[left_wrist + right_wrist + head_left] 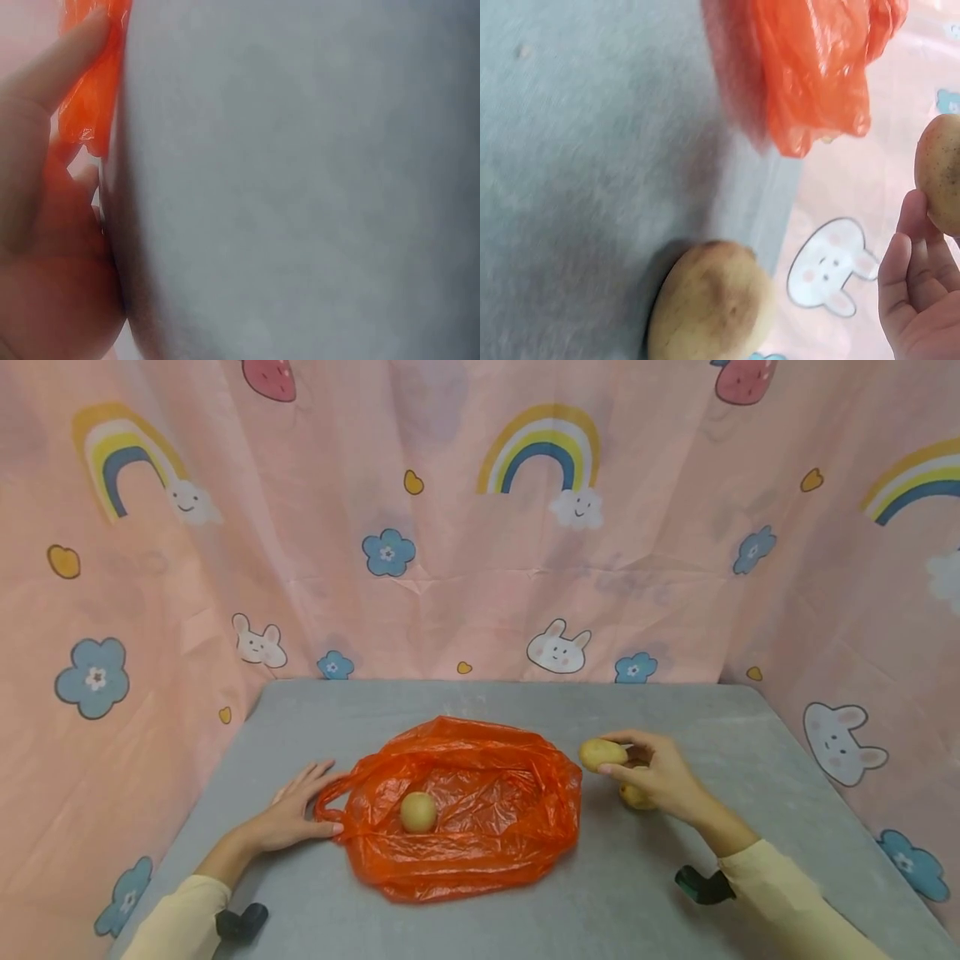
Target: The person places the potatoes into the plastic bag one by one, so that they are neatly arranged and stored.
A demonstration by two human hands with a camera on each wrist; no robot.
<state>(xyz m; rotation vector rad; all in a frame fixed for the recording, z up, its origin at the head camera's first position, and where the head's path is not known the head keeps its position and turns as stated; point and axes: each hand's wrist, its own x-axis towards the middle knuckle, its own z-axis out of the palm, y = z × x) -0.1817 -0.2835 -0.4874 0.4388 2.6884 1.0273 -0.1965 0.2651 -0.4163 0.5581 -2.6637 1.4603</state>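
An orange-red plastic bag (480,868) lies spread on the table with its mouth wide, and a round yellowish potato (417,812) sits inside it. My left hand (288,814) rests beside the bag's left handle (327,802), fingers spread and fairly straight, the thumb touching the bag's edge. In the left wrist view the thumb (71,56) overlaps the orange plastic. Just off the bag's right side, my right hand (660,772) pinches a potato (602,753) above the table. Another potato (712,307) lies on the table below that hand, partly covered by it in the head view.
The grey table (480,927) carries the bag and potatoes. A pink curtain (480,602) with rainbows, flowers and rabbits hangs behind and along both sides. Dark wrist devices (242,923) stick out by both sleeves.
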